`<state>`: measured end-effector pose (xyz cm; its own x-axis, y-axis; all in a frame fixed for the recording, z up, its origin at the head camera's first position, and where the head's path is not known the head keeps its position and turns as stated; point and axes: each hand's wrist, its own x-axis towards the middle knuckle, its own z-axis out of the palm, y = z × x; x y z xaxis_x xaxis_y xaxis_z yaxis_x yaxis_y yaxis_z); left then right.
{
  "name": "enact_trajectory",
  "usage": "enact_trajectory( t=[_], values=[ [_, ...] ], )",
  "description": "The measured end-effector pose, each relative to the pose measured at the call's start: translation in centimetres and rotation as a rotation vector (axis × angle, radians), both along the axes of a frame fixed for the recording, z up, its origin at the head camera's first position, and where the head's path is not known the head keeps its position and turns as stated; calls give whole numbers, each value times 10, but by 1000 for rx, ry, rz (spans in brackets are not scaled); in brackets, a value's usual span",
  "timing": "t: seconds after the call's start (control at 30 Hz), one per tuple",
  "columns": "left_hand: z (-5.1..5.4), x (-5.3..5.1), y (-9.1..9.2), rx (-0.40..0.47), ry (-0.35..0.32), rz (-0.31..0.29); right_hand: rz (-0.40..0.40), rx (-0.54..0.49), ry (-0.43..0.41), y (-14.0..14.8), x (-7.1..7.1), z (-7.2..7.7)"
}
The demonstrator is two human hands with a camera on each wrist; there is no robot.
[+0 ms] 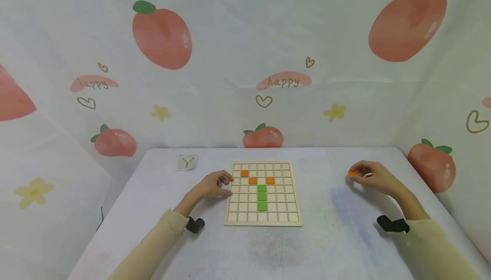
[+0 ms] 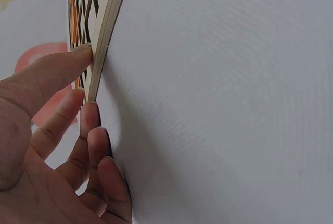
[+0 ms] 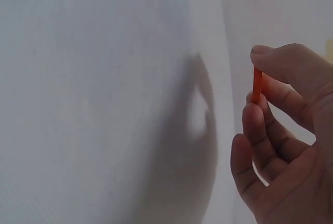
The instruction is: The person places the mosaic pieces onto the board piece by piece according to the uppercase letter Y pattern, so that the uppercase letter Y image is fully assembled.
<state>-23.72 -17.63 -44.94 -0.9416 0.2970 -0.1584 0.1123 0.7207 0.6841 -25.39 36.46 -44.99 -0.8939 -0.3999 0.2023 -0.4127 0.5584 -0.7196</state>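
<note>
In the head view a wooden grid board (image 1: 264,225) lies flat on the table. Three orange square tiles, one of them the upper left tile (image 1: 244,173), sit in its cells. Three green tiles, among them the middle tile (image 1: 262,197), form a column below. My left hand (image 1: 212,185) rests at the board's left side. Its thumb (image 2: 62,67) and fingertips touch the edge, with the fingers loosely bent. Off to the right, my right hand (image 1: 372,177) pinches an orange tile (image 3: 257,84) between thumb and fingers, raised above the table.
A small paper card (image 1: 187,163) printed with a coloured grid pattern lies at the table's back left. Behind the white table (image 1: 322,246) hangs a fruit-print cloth (image 1: 226,28). Black straps are on both wrists.
</note>
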Motion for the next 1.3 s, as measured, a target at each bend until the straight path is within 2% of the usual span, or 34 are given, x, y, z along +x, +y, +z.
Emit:
enact_trajectory(
  t=[0.3, 0.6, 0.8, 0.97, 1.3],
  values=[
    [0, 1, -1, 15, 3, -12, 59, 1, 21, -24, 4, 6],
    [-3, 0, -3, 21, -2, -17, 89, -39, 5, -48, -1, 1],
    [-2, 0, -3, 17, -3, -23, 93, -62, 10, -66, -7, -5],
    [1, 0, -3, 25, -3, -28, 103, -78, -15, -85, -14, -9],
    [-1, 0, -3, 27, -1, -23, 152, -100, -65, -122, -26, -10]
  ],
)
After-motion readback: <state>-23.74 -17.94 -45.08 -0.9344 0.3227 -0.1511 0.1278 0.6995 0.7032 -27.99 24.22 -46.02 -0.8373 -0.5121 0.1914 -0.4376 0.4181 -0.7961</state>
